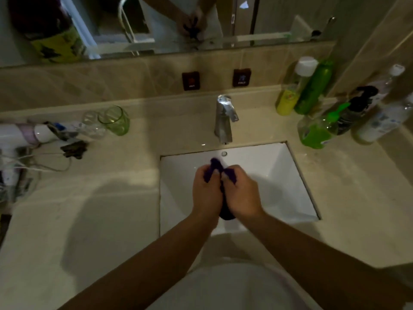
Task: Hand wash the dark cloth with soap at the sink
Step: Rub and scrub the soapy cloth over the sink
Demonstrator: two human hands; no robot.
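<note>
The dark purple cloth (215, 166) is bunched between both hands over the white rectangular sink (279, 166). My left hand (206, 193) grips its left part and my right hand (242, 193) grips its right part, knuckles close together. A dark fold hangs below the wrists. Most of the cloth is hidden inside the fists. The chrome tap (224, 118) stands behind the basin, and I see no water running. A green pump soap bottle (317, 130) stands on the counter at the right.
More bottles (312, 86) crowd the right back corner of the beige counter (89, 209). At the left lie a green glass (115, 120), a clear glass, a white hair dryer (22, 133) with its cord, and a dark hair clip (74, 148). A mirror runs along the wall.
</note>
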